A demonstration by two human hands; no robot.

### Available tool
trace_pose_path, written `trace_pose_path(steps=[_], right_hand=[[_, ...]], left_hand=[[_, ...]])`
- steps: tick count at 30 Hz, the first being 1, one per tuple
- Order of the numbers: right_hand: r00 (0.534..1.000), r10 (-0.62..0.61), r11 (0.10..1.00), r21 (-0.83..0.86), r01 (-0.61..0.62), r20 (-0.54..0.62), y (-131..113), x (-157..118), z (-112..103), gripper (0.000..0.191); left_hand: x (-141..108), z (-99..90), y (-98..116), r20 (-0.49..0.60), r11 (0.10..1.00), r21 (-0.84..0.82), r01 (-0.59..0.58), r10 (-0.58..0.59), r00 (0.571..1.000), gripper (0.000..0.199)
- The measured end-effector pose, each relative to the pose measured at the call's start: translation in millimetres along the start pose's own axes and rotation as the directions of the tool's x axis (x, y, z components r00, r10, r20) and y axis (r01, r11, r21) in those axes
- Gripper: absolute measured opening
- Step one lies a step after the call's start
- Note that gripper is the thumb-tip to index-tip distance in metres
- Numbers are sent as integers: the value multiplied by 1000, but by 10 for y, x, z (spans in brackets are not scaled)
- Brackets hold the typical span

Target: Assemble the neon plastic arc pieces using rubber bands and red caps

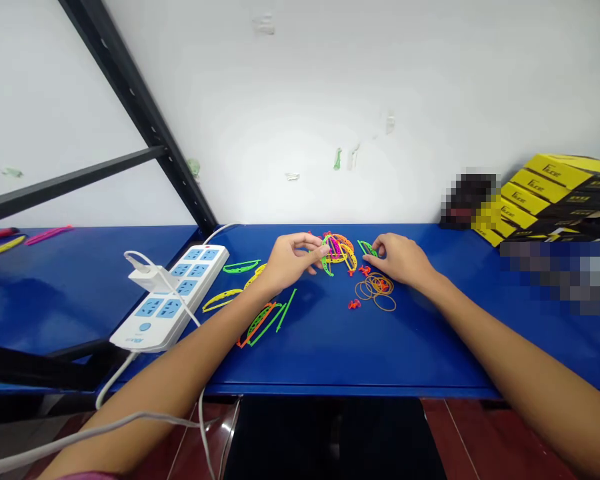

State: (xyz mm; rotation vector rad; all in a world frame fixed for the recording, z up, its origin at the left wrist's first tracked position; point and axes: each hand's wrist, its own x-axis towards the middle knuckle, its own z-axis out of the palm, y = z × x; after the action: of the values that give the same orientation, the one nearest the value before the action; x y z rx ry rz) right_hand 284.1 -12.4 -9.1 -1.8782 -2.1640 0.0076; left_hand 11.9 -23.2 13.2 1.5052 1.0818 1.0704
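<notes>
My left hand (pixel 297 257) is closed in a pinch on a green curved plastic piece (pixel 327 265), at the left side of a small pile. That pile of curved plastic pieces (pixel 350 253) is orange, yellow and magenta. To its right, my right hand (pixel 400 257) pinches another green curved plastic piece (pixel 364 248) between thumb and fingers, just above the table. Tan rubber bands (pixel 384 302) lie in front of the right hand, with small red plastic parts (pixel 354 304) beside and among them. The tips of several left fingers are partly hidden.
Left of my left forearm lie yellow curved pieces (pixel 223 299) and a green one (pixel 241 267); green and orange strips (pixel 267 325) lie nearer the edge. A white power strip (pixel 153 327) with trailing cables stands farther left. Stacked yellow-black boxes (pixel 545 193) stand right on the blue table (pixel 380 360).
</notes>
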Motion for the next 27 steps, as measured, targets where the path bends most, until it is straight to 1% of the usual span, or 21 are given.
trace_pose_path(steps=[2, 5, 8, 10, 11, 13, 15, 16, 18, 20, 22, 23, 25, 27], right_hand=[[1000, 19, 1000, -3, -19, 21, -21, -7, -18, 19], [999, 9, 1000, -15, -9, 31, -40, -19, -34, 15], [999, 34, 999, 0, -34, 23, -33, -17, -29, 23], [996, 68, 996, 48, -71, 51, -22, -8, -22, 29], [994, 76, 994, 76, -82, 78, -16, -2, -19, 28], [989, 73, 989, 116, -87, 125, -9, 10, -15, 20], [988, 61, 988, 132, -80, 143, -4, 18, -10, 9], [989, 55, 987, 140, -74, 139, -2, 21, -6, 7], [992, 49, 980, 184, -69, 113, 4, 27, 2, 10], [996, 58, 956, 283, -77, 74, 4, 36, 11, 14], [998, 70, 906, 418, -66, 6, -9, 47, 15, 17], [997, 64, 873, 487, -41, -31, -22, 50, 14, 20], [997, 15, 799, 600, 35, -78, -57, 48, 6, 31], [994, -52, 759, 644, 101, -94, -95, 32, -12, 38]], left_hand=[[-6, 3, 0, -3, 1000, 7, 0, 0, 1000, 34], [-13, 6, 2, -11, 1000, 18, 0, 0, 1000, 34], [-10, 1, 9, -15, 1000, 29, 2, -1, 1000, 36], [-1, -11, 18, -16, 999, 35, 6, -6, 1000, 37], [5, -21, 23, -17, 999, 40, 8, -7, 1000, 38], [21, -49, 36, -21, 999, 50, 2, -1, 1000, 39], [37, -84, 50, -36, 998, 53, -20, 21, 999, 42], [45, -100, 56, -44, 998, 51, -32, 34, 998, 44], [57, -125, 66, -58, 998, 44, -51, 54, 997, 48], [62, -135, 74, -63, 997, 44, -57, 60, 996, 50], [60, -132, 78, -61, 997, 50, -51, 54, 997, 50], [57, -128, 79, -60, 997, 53, -48, 51, 997, 49], [50, -120, 79, -61, 997, 55, -45, 48, 997, 48], [42, -113, 74, -63, 997, 56, -44, 47, 997, 45]])
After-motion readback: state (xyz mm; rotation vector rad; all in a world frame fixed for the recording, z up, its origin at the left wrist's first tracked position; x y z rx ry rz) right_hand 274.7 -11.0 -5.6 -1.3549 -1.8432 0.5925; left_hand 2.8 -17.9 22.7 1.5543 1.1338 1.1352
